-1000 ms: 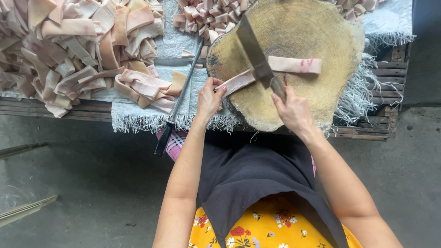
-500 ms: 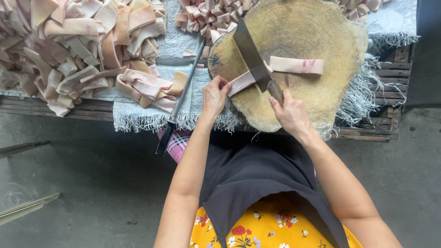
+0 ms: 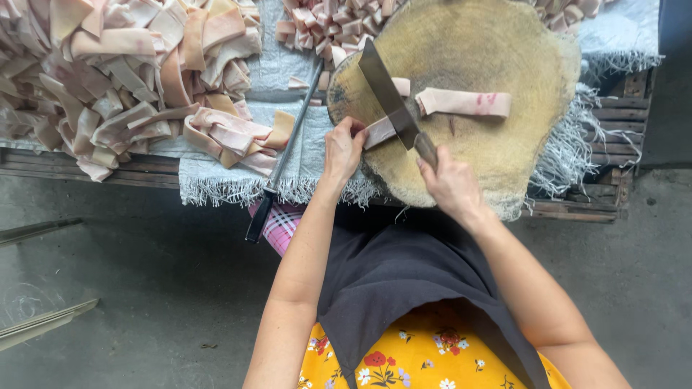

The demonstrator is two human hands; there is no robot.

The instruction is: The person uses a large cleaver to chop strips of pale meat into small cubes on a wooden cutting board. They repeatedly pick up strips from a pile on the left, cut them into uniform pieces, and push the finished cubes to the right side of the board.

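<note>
A long pale pink strip of pork skin lies across a round wooden chopping block. My right hand grips the handle of a broad cleaver, whose blade rests across the strip. My left hand pinches the near end of the strip at the block's left edge. A small cut piece lies just beyond the blade.
A big heap of uncut skin strips covers the white woven cloth on the left. Small cut pieces pile behind the block. A sharpening steel lies on the cloth beside my left hand. Wooden pallet slats show at right.
The cleaver blade has come down and shifted along the strip, and the strip is now split at the blade. Both hands stay in about the same place.
</note>
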